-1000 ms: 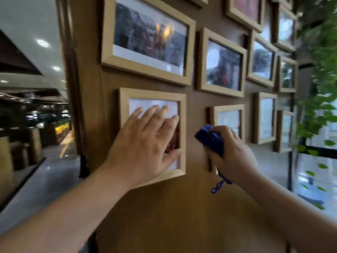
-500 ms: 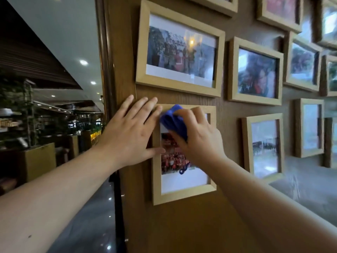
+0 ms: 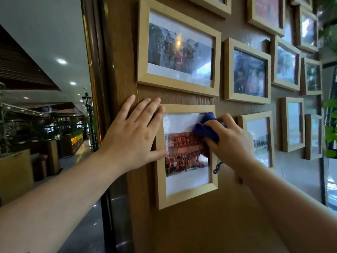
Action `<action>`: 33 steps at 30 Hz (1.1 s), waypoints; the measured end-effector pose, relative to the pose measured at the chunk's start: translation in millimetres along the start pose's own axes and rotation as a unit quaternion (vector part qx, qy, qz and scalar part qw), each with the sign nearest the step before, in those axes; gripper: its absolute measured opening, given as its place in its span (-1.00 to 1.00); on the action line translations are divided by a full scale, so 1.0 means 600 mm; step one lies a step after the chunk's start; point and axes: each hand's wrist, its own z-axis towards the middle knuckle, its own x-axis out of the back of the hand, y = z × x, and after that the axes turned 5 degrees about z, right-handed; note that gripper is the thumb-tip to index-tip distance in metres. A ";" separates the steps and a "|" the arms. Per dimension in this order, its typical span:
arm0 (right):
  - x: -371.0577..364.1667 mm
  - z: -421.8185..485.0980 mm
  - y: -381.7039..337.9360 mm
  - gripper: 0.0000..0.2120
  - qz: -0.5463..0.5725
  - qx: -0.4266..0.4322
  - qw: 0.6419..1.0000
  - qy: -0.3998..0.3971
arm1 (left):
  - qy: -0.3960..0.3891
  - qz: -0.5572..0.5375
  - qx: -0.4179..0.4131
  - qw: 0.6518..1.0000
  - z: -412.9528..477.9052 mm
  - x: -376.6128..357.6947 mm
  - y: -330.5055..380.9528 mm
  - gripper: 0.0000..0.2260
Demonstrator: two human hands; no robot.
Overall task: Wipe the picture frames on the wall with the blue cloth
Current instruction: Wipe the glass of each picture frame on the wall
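A light wooden picture frame [image 3: 186,197] with a red group photo hangs low on the brown wall. My left hand [image 3: 135,134] lies flat, fingers spread, over the frame's left edge and the wall beside it. My right hand [image 3: 229,141] is shut on a bunched blue cloth [image 3: 205,129], pressing it against the glass at the frame's upper right corner. A blue loop of the cloth [image 3: 217,168] dangles below my wrist. Several more wooden frames hang around, one wide frame [image 3: 177,84] directly above.
Another frame [image 3: 247,99] hangs up and to the right, and a smaller one [image 3: 259,141] is partly hidden behind my right hand. Green plant leaves [image 3: 331,128] hang at the far right. A dark door post [image 3: 96,88] borders the wall on the left, with a hallway beyond.
My right hand carried the cloth from beside the frame onto its glass, then slid it from the upper left toward the upper right corner. My left hand shifted left off the glass onto the frame's edge.
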 end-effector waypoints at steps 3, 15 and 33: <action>0.002 0.004 -0.028 -0.71 0.027 0.040 0.999 0.013 | 0.001 0.005 0.001 1.000 0.000 -0.001 0.000 -0.09; -0.008 -0.032 0.001 -0.73 0.003 0.081 0.997 -0.016 | 0.004 0.025 -0.012 1.000 -0.004 0.002 -0.002 -0.08; -0.012 -0.099 -0.016 -0.68 0.027 0.106 0.989 -0.101 | 0.021 0.032 -0.011 0.999 -0.005 -0.005 -0.002 -0.10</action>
